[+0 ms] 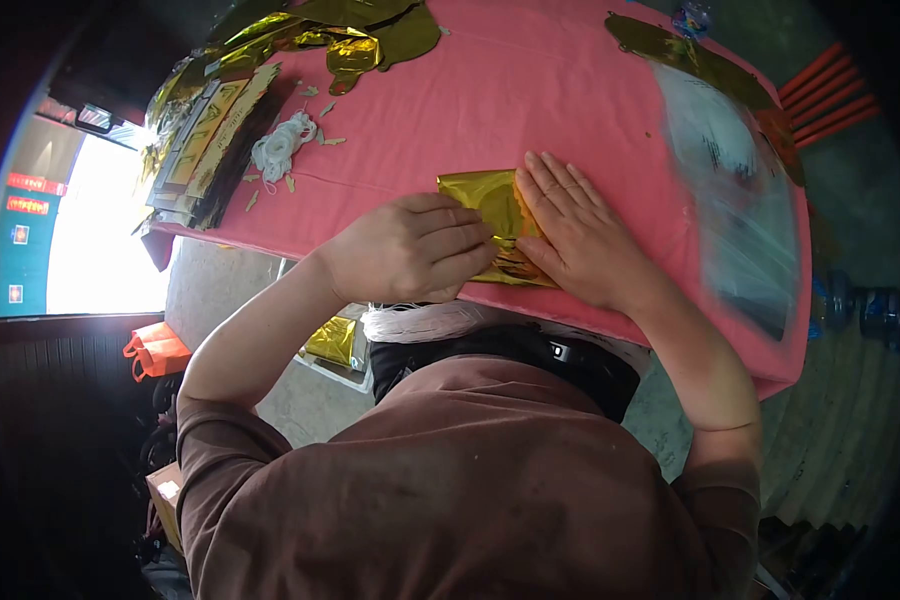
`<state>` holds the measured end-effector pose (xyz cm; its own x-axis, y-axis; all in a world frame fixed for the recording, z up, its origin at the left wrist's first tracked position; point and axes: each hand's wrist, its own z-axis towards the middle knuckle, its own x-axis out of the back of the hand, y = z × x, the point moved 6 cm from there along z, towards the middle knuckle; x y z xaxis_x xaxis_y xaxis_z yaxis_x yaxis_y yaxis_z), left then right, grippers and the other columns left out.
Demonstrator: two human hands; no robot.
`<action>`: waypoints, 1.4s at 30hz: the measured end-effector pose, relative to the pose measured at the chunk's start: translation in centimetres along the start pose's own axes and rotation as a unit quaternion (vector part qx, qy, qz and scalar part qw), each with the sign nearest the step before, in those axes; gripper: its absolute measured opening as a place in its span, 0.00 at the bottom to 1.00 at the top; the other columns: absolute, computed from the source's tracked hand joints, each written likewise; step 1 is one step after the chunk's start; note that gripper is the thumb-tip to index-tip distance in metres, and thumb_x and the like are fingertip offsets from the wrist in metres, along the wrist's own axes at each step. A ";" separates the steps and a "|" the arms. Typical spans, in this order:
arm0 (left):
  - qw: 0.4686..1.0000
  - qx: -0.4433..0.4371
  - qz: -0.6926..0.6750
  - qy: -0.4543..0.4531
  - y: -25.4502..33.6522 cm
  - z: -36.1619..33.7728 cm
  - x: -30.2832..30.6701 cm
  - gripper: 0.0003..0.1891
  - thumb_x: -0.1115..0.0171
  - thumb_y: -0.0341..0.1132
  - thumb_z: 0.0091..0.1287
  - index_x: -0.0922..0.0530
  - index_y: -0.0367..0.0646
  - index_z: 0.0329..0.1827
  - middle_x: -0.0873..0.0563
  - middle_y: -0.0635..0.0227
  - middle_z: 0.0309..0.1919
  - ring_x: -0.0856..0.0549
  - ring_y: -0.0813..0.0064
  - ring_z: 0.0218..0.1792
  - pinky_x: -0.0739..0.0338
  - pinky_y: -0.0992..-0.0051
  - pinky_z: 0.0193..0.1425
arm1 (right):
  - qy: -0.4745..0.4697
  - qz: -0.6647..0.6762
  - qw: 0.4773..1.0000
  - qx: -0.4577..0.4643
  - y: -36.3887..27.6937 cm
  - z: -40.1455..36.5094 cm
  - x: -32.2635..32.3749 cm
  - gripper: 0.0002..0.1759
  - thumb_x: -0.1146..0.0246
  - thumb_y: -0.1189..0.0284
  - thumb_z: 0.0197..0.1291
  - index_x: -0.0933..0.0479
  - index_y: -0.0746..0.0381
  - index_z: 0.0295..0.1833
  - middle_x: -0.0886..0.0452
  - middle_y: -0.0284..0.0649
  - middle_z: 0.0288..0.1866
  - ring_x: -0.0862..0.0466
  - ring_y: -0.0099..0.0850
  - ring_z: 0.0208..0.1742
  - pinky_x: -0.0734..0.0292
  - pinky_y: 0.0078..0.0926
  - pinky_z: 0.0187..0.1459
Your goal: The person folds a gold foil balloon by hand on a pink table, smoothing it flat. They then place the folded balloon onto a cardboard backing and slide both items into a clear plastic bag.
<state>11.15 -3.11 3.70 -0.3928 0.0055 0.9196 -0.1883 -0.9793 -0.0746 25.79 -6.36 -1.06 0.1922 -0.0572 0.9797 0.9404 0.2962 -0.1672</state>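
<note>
A folded piece of shiny gold foil (475, 195) lies near the front edge of the pink-covered table (400, 130). My left hand (415, 245) covers its left side, fingers bent and pressed together on the foil; the fingertips are partly hidden. Flat along the foil's right edge rests my right hand (580, 230), its fingers stretched out and partly on the pink cloth. Between the two hands the lower part of the foil is creased.
Flat gold foil pieces (400, 40) lie at the back left, beside a stack of printed packets (205, 140) and a bundle of white string (283, 148). Clear plastic bags (740, 200) cover the right side. Below the table sits a container with gold foil (332, 342).
</note>
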 end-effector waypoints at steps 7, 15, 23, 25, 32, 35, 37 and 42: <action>0.991 0.095 0.066 -0.065 1.3 1.8 -0.7 0.14 0.41 0.34 0.53 0.22 0.39 0.42 0.17 0.63 0.40 0.17 0.67 0.41 0.23 0.69 0.48 | 0.014 -0.005 1.000 0.002 0.1 0.0 -0.1 0.34 0.56 0.57 0.68 0.50 0.67 0.71 0.50 0.49 0.74 0.52 0.39 0.75 0.61 0.37 0.73; 0.981 0.132 0.094 -0.104 1.3 2.4 -1.2 0.13 0.41 0.32 0.52 0.23 0.38 0.41 0.16 0.61 0.37 0.16 0.67 0.39 0.23 0.68 0.46 | 0.037 0.146 0.989 -0.012 1.4 0.5 0.1 0.32 0.57 0.56 0.69 0.45 0.68 0.69 0.45 0.49 0.72 0.49 0.37 0.75 0.60 0.35 0.73; 0.774 0.466 -0.391 0.178 -6.0 -1.0 1.2 0.08 0.44 0.27 0.63 0.24 0.33 0.43 0.16 0.70 0.30 0.18 0.78 0.28 0.24 0.78 0.37 | 0.162 0.723 0.638 -0.210 8.7 0.4 1.0 0.24 0.57 0.59 0.69 0.32 0.65 0.60 0.25 0.42 0.56 0.25 0.30 0.56 0.35 0.30 0.61; 0.708 0.440 -0.497 0.240 -7.2 -1.0 0.1 0.08 0.43 0.29 0.65 0.23 0.35 0.44 0.17 0.74 0.33 0.20 0.86 0.32 0.25 0.79 0.39 | 0.113 0.772 0.604 -0.163 7.7 0.9 0.9 0.22 0.53 0.60 0.68 0.30 0.65 0.58 0.24 0.39 0.53 0.24 0.27 0.53 0.33 0.28 0.58; 0.512 0.424 -0.679 0.311 -7.5 -0.1 -4.6 0.11 0.44 0.29 0.65 0.23 0.35 0.49 0.16 0.65 0.41 0.17 0.79 0.40 0.24 0.79 0.48 | 0.089 0.779 0.606 -0.137 6.4 1.0 0.6 0.12 0.40 0.70 0.62 0.23 0.64 0.48 0.19 0.34 0.44 0.21 0.20 0.44 0.30 0.20 0.50; 0.496 0.457 -0.681 0.285 -7.1 0.1 -4.4 0.10 0.45 0.30 0.66 0.23 0.37 0.48 0.16 0.67 0.41 0.18 0.79 0.42 0.25 0.77 0.50 | 0.144 0.733 0.649 -0.147 7.7 0.9 0.4 0.10 0.39 0.70 0.61 0.22 0.63 0.45 0.18 0.34 0.41 0.21 0.20 0.41 0.27 0.20 0.47; 0.495 0.447 -0.692 0.276 -7.5 -0.3 -4.8 0.10 0.45 0.31 0.67 0.23 0.36 0.48 0.17 0.66 0.41 0.18 0.79 0.43 0.25 0.77 0.50 | 0.149 0.733 0.647 -0.148 7.7 1.0 0.4 0.09 0.39 0.71 0.60 0.21 0.63 0.44 0.18 0.33 0.40 0.21 0.20 0.40 0.28 0.19 0.46; 0.437 0.409 -0.750 0.281 -7.2 -0.3 -4.8 0.11 0.45 0.34 0.67 0.23 0.38 0.47 0.17 0.67 0.41 0.19 0.78 0.43 0.26 0.75 0.52 | 0.144 0.745 0.638 -0.133 7.6 1.0 0.6 0.09 0.37 0.72 0.59 0.21 0.65 0.43 0.18 0.33 0.39 0.22 0.18 0.40 0.30 0.17 0.47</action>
<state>14.17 3.99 -0.31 -0.5816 0.5900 -0.5601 -0.3193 0.4677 0.8242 32.80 -3.20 -1.68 0.9354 -0.0859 -0.3430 -0.3391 0.0566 -0.9390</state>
